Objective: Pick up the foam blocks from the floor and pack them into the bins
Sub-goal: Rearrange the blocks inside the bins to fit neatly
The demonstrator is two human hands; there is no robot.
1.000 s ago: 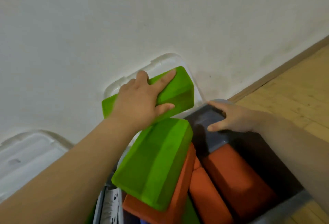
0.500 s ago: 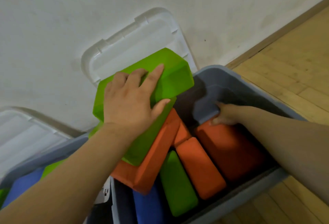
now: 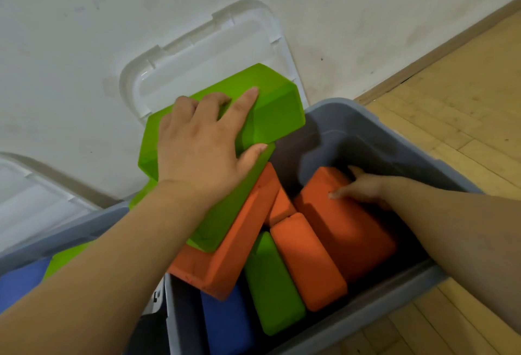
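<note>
- White wall (image 3: pixel 84 44) backs a grey bin (image 3: pixel 394 140) of foam blocks.
- Left hand (image 3: pixel 200 146) clamps fingers around a green block (image 3: pixel 270 112).
- Right hand (image 3: pixel 363 188) rests loosely curled fingers on an orange block (image 3: pixel 346 228).

— Two bare forearms in shot, no sleeves reaching either wrist.
— Left hand (image 3: pixel 197 154): no ring, no watch, short nails. Right hand (image 3: pixel 363 188): likewise unadorned, no glove.

This looks like a room in a home or playroom, though little of it shows. A scuffed white wall (image 3: pixel 84 30) meets a pale wooden plank floor (image 3: pixel 465 106) at a brown skirting board (image 3: pixel 439 53), with grey plastic storage bins (image 3: pixel 394 140) standing against it.
</note>
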